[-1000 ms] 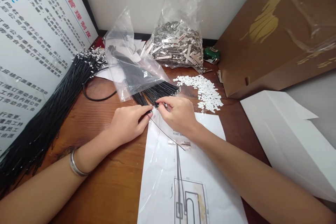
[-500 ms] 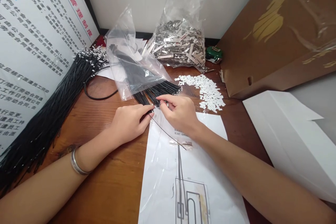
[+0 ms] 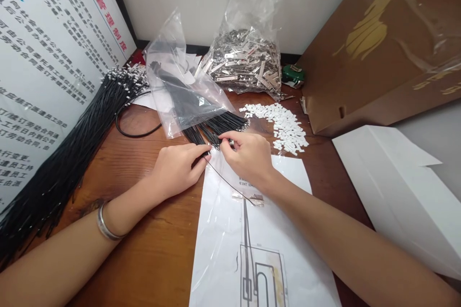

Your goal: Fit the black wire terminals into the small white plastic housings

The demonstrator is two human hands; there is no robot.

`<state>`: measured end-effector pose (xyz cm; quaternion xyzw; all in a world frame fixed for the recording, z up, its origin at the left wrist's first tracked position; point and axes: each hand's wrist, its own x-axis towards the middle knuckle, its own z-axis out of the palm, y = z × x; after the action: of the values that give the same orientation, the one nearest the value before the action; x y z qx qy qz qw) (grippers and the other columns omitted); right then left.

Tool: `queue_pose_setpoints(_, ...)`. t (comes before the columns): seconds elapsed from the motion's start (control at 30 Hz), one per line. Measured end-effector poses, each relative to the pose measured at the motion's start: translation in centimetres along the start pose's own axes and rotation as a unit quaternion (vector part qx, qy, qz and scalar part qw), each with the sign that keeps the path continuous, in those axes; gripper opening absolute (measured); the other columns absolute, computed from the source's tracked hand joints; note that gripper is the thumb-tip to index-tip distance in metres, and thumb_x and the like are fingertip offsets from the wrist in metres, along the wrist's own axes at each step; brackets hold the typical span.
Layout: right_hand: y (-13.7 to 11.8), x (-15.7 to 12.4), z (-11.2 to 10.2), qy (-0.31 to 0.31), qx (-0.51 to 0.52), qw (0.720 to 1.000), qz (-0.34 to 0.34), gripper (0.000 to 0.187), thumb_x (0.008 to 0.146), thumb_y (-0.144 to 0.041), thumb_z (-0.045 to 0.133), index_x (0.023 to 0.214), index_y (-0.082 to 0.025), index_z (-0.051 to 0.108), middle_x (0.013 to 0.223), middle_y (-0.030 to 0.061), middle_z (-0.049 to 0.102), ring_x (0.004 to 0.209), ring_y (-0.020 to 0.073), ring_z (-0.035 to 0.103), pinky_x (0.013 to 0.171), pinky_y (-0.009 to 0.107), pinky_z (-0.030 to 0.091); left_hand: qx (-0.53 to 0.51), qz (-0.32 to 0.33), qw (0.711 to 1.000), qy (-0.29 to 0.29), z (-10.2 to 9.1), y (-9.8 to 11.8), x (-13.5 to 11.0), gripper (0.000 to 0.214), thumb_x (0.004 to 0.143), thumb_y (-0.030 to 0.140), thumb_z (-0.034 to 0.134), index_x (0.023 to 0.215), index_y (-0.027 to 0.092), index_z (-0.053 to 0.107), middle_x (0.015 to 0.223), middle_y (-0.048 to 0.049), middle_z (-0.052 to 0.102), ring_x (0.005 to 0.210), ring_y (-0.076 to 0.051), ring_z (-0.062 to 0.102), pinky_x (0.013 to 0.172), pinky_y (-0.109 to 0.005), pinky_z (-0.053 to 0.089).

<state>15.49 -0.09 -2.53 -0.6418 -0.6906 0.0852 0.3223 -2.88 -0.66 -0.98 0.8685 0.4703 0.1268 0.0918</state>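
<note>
A bundle of thin black wires (image 3: 230,121) with metal-tipped ends sticks out of a clear plastic bag (image 3: 169,91) in the middle of the table. My left hand (image 3: 180,168) is closed, thumb and index finger pinched at the near ends of these wires. From its fingertips one thin loose wire (image 3: 230,182) runs down to the right over a printed sheet (image 3: 219,249). My right hand (image 3: 248,156) is close beside it, thumb and forefinger pinched on wire ends at the bundle's front. Its other fingers are curled, and the exact tips it grips are partly hidden.
Small white plastic pieces (image 3: 290,127) lie scattered to the right. Behind stands a bag of metal clips (image 3: 245,62) beside a green tape measure (image 3: 293,76). A large pile of black wires (image 3: 72,153) rests at left, a brown box (image 3: 353,53) and white carton (image 3: 396,182) at right.
My right hand has shifted very slightly right, its fingertips still at the wire ends. The left hand and the loose wire stay as they were.
</note>
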Motion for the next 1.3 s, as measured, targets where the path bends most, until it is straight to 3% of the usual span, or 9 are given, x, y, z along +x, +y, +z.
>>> queue_pose_setpoints(0.33, -0.1, 0.1, -0.2, 0.007, 0.028, 1.0, 0.011, 0.023, 0.077, -0.022, 0.053, 0.075, -0.02, 0.076, 0.046, -0.0012, 0.056, 0.048, 0.0142, 0.049, 0.054, 0.028, 0.033, 0.0, 0.001, 1.0, 0.003, 0.0, 0.0, 0.0, 0.032, 0.095, 0.036, 0.047, 0.117, 0.026, 0.068, 0.098, -0.0008, 0.076, 0.088, -0.023, 0.072, 0.066, -0.031, 0.048)
queue_pose_setpoints(0.47, 0.3, 0.0, -0.1, 0.0, 0.097, 0.99, -0.105, 0.024, 0.08, -0.02, 0.052, 0.086, -0.015, 0.075, 0.051, -0.0022, 0.058, 0.044, 0.0103, 0.044, 0.051, 0.026, 0.035, -0.015, 0.001, 1.0, 0.011, 0.0, 0.0, 0.0, 0.031, 0.095, 0.033, 0.048, 0.116, 0.024, 0.068, 0.098, -0.0013, 0.076, 0.084, -0.021, 0.071, 0.066, -0.03, 0.047)
queue_pose_setpoints(0.57, 0.6, 0.0, 0.0, -0.03, 0.172, 0.955, -0.238, 0.028, 0.083, -0.017, 0.052, 0.103, -0.013, 0.072, 0.057, -0.0025, 0.061, 0.045, 0.0091, 0.044, 0.049, 0.024, 0.038, -0.038, 0.0, 0.999, 0.028, -0.2, 0.0, 0.0, 0.028, 0.095, 0.029, 0.046, 0.105, 0.02, 0.07, 0.092, -0.0028, 0.076, 0.079, -0.02, 0.069, 0.065, -0.029, 0.045)
queue_pose_setpoints(0.67, 0.7, 0.0, 0.2, -0.024, 0.235, 0.918, -0.318, 0.028, 0.085, -0.013, 0.055, 0.11, -0.013, 0.069, 0.065, -0.0006, 0.065, 0.052, 0.0101, 0.053, 0.052, 0.023, 0.044, -0.057, -0.005, 0.998, 0.041, -0.2, 0.0, 0.0, 0.028, 0.094, 0.025, 0.043, 0.088, 0.017, 0.07, 0.08, -0.0041, 0.074, 0.072, -0.018, 0.067, 0.062, -0.028, 0.044)
queue_pose_setpoints(0.87, 0.4, -0.4, 0.3, 0.014, 0.243, 0.888, -0.389, 0.016, 0.086, -0.009, 0.057, 0.09, -0.016, 0.072, 0.078, 0.0046, 0.072, 0.065, 0.0109, 0.065, 0.056, 0.021, 0.05, -0.085, 0.006, 0.996, 0.037, 0.0, -0.2, -0.1, 0.031, 0.091, 0.023, 0.045, 0.11, 0.021, 0.069, 0.104, -0.003, 0.076, 0.089, -0.019, 0.07, 0.074, -0.028, 0.05)
queue_pose_setpoints(1.03, 0.2, -0.7, 0.2, -0.009, 0.211, 0.879, -0.427, 0.02, 0.084, -0.005, 0.055, 0.086, -0.017, 0.07, 0.08, 0.0035, 0.074, 0.071, 0.0126, 0.068, 0.059, 0.023, 0.053, -0.069, 0.016, 0.997, 0.03, -0.1, -0.3, -0.1, 0.031, 0.092, 0.022, 0.044, 0.106, 0.021, 0.072, 0.095, -0.0024, 0.077, 0.084, -0.019, 0.071, 0.069, -0.027, 0.049)
queue_pose_setpoints(1.17, -0.3, -0.8, -0.3, 0.037, 0.202, 0.869, -0.451, 0.019, 0.081, -0.004, 0.057, 0.076, -0.018, 0.069, 0.072, 0.0012, 0.072, 0.063, 0.0112, 0.065, 0.052, 0.023, 0.049, -0.072, 0.013, 0.997, 0.036, 0.0, -0.2, 0.0, 0.03, 0.092, 0.023, 0.046, 0.106, 0.022, 0.072, 0.098, -0.0023, 0.077, 0.086, -0.02, 0.071, 0.071, -0.028, 0.05)
queue_pose_setpoints(1.3, -1.3, -1.6, -0.8, 0.077, 0.159, 0.83, -0.529, 0.016, 0.083, -0.01, 0.058, 0.079, -0.021, 0.069, 0.062, -0.0037, 0.067, 0.047, 0.0091, 0.052, 0.043, 0.026, 0.039, -0.062, -0.013, 0.997, 0.044, 0.1, -0.1, 0.0, 0.028, 0.094, 0.029, 0.048, 0.107, 0.023, 0.072, 0.1, -0.0027, 0.077, 0.087, -0.02, 0.071, 0.072, -0.029, 0.05)
